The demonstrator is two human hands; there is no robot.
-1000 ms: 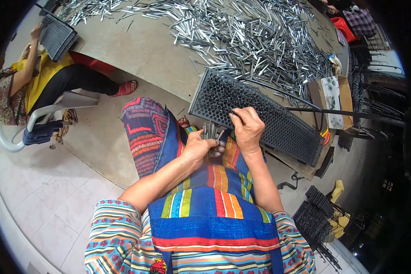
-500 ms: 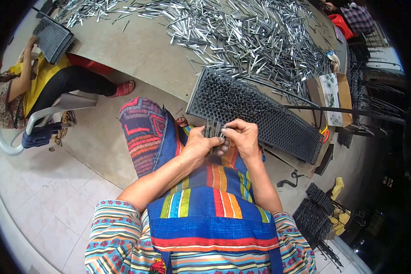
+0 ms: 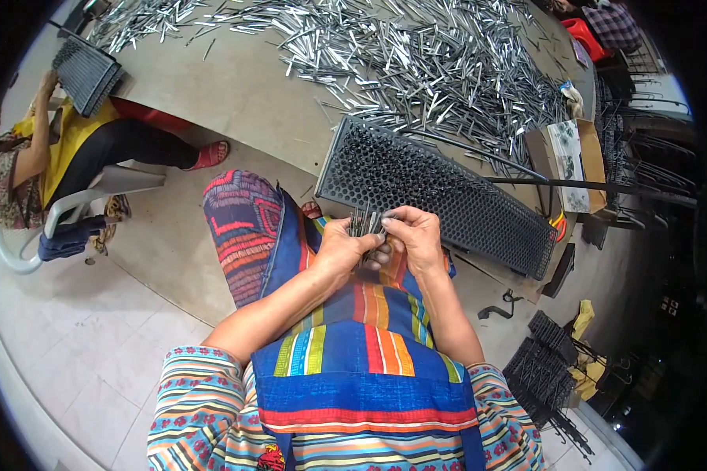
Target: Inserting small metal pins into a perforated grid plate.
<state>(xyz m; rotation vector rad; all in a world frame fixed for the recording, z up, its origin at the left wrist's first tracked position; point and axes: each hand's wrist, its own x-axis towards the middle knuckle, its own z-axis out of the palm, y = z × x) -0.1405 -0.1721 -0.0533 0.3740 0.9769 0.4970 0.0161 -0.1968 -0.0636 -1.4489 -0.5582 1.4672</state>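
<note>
Above my lap, my left hand (image 3: 338,250) is closed around a bundle of thin dark and silvery metal strips (image 3: 364,223), their ends standing up past the fingers. Thumb and fingers of my right hand (image 3: 420,239) pinch at the bundle's right edge, apparently on one strip; its length is mostly hidden. Just beyond both hands, a long black tray (image 3: 495,222) full of round holes slants from the table's edge down to the right. Its left part has many dark pieces standing in the holes, while the holes farther right show bare.
A big heap of metal strips (image 3: 440,71) covers the far table (image 3: 212,86). An open cardboard box (image 3: 589,165) stands right of the tray, near a long dark bar (image 3: 589,188). At left a seated person (image 3: 35,173) handles another black tray (image 3: 86,71). Dark racks (image 3: 542,365) lie lower right.
The view has shifted slightly. My right fingers have moved a little against the bundle's edge, and the strips sit a bit lower and closer together in my left hand.
</note>
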